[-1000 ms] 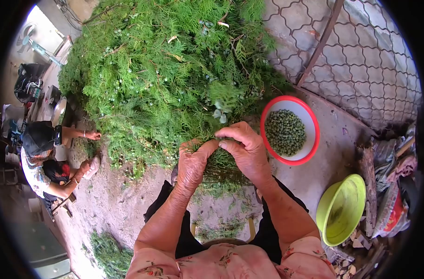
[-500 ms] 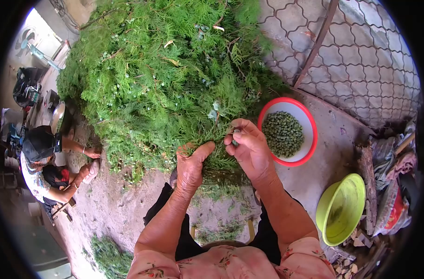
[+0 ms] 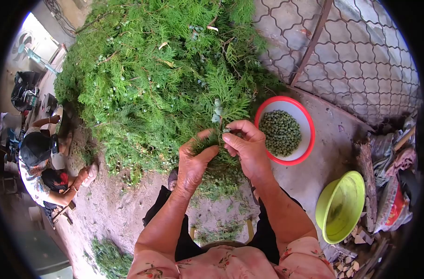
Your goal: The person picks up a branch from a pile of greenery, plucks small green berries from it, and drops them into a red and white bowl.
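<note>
A large heap of green branches (image 3: 151,83) with small bluish-green cones fills the upper middle. My left hand (image 3: 195,160) is closed around a leafy sprig (image 3: 212,144) at the heap's near edge. Close beside it on the right, my right hand (image 3: 247,146) pinches a small green cone (image 3: 226,130) between thumb and index finger. Above my fingers, a cluster of pale cones (image 3: 217,110) shows on a branch. To the right of my right hand is a white basin with a red rim (image 3: 306,156), holding a pile of green cones (image 3: 280,133).
At the left a person in a black cap (image 3: 36,149) sits low, one arm stretched toward a metal bowl. A yellow-green basin (image 3: 342,209) stands tilted at the lower right, by wood and bags (image 3: 391,200). Wire mesh (image 3: 360,65) leans at the upper right.
My left hand has closed further round the sprig, and my right fingers have moved slightly left to it. The other person's far arm has swung up toward the bowl.
</note>
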